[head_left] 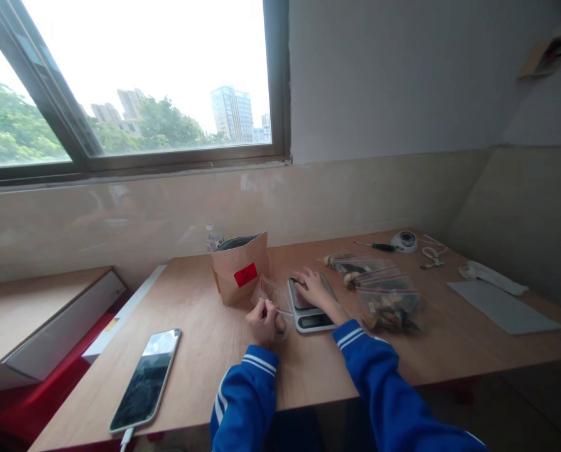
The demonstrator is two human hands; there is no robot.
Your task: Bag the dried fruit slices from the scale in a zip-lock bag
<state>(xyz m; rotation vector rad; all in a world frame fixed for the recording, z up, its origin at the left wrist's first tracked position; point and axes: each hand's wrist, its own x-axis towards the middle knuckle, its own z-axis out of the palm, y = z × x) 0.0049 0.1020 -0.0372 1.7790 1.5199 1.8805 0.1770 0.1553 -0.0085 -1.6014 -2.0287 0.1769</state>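
Pinching a clear zip bag (275,294) in closed fingers, the left hand (261,321) rests low at the table (205,370) in the head view, with a brown lump (280,324) showing at the bag's lower end. The right hand (314,290) reaches over the digital kitchen scale (301,320), its fingers on or just above the pan; whether they grip anything, I cannot tell. Behind the zip bag stands an open kraft pouch (228,282) with a red label (245,275). Right of the scale lie more filled zip bags (388,301), and beyond them a green-handled screwdriver (382,247) beside a white dome camera (405,242). A smartphone (146,380) lies at the left, a cable (127,437) plugged in.
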